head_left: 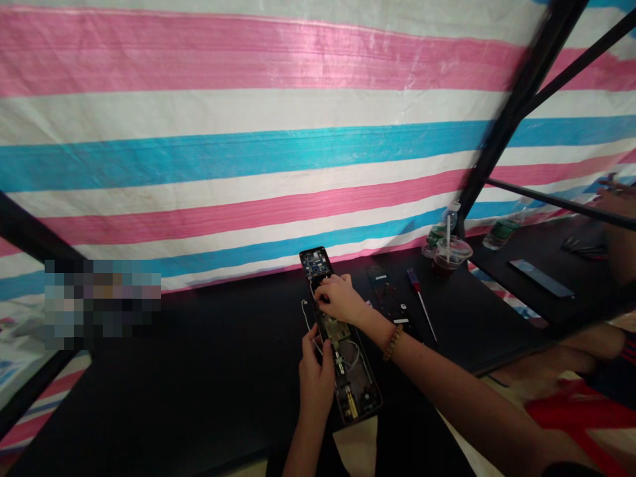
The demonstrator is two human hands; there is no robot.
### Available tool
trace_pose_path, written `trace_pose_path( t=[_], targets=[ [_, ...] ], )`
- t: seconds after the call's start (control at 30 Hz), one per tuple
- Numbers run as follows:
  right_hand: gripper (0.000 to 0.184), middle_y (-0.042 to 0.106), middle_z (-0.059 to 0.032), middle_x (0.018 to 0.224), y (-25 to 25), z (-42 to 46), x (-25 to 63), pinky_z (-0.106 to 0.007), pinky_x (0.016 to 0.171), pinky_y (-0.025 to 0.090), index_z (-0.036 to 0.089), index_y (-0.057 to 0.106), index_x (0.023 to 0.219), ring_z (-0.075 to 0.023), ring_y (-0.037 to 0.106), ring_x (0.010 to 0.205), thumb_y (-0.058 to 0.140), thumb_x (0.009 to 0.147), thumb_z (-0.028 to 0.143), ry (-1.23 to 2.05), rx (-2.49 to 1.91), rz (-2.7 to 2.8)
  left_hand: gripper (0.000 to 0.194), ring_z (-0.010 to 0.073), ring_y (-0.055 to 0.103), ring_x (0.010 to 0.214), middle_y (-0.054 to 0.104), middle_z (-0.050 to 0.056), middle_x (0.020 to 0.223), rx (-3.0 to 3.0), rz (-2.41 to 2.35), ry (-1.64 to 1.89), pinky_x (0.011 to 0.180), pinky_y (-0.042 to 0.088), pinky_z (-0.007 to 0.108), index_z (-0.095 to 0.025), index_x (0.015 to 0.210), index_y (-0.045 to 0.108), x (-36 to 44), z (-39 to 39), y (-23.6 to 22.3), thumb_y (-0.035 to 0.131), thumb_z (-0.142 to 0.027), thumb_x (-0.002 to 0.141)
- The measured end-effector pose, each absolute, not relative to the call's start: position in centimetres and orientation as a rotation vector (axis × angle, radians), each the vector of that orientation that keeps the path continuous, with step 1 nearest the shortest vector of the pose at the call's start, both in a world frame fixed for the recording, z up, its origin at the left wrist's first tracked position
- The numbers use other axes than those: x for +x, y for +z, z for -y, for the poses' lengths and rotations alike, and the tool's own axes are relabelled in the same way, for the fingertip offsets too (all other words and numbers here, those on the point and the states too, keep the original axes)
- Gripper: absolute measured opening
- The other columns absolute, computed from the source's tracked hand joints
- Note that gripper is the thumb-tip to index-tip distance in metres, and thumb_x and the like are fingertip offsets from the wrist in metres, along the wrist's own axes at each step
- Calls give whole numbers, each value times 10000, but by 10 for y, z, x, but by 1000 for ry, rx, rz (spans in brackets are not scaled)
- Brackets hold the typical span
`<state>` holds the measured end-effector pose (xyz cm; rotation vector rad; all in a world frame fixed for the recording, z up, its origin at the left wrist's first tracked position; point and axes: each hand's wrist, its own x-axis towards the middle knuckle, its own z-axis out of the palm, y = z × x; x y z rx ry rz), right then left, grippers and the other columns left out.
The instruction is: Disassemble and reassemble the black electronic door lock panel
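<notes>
A long black smart door lock body (342, 351) lies opened on the black table (209, 358), with its brass mechanism and wires exposed. Its far end holds a blue-and-black circuit board (314, 264). My right hand (335, 298), with a wooden bead bracelet (392, 342) on the wrist, lies over the middle of the lock and pinches at a thin wire by the board. My left hand (315, 377) grips the lock's near edge from the left. A white wire (304, 315) loops out beside it.
A black lock faceplate (387, 298) and a red-handled screwdriver (420, 305) lie to the right. Behind them stand a plastic cup with a straw (451, 255) and a bottle (437, 232). Another person's hand (616, 199) shows far right. A striped tarp and black bars surround the table.
</notes>
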<state>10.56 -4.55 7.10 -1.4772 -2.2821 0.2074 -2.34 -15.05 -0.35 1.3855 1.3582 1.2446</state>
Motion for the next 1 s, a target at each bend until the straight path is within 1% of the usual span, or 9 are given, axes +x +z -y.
trace_pose_path(
  t=[0.27, 0.53, 0.8, 1.0],
  targets=[
    [91, 681, -23, 854, 69, 46, 105, -346, 786, 225, 214, 739, 799, -202, 525, 927, 654, 815, 186, 243, -1493, 2238, 461, 224, 705, 882, 724, 116, 1031, 1398, -1360, 1250, 768, 536, 336, -175, 1291, 506, -24, 151, -4, 498, -449, 921],
    [73, 682, -6, 821, 66, 47, 105, -345, 774, 207, 209, 720, 756, -190, 521, 896, 661, 791, 188, 220, -1467, 2222, 446, 215, 699, 851, 717, 102, 996, 1418, -1366, 1237, 763, 530, 333, -170, 1296, 495, -24, 151, -2, 479, -426, 931],
    [13, 697, -6, 872, 68, 49, 103, -351, 787, 206, 197, 685, 777, -195, 525, 924, 678, 781, 188, 197, -1497, 2246, 452, 211, 698, 831, 718, 100, 990, 1398, -1356, 1239, 753, 530, 331, -172, 1299, 497, -25, 151, -5, 492, -426, 926],
    [24, 700, -6, 901, 72, 49, 101, -339, 774, 201, 190, 662, 769, -194, 529, 937, 681, 780, 183, 208, -1541, 2281, 457, 218, 700, 888, 714, 106, 1024, 1408, -1371, 1226, 781, 532, 338, -166, 1314, 484, -25, 150, -7, 478, -422, 935]
  ],
)
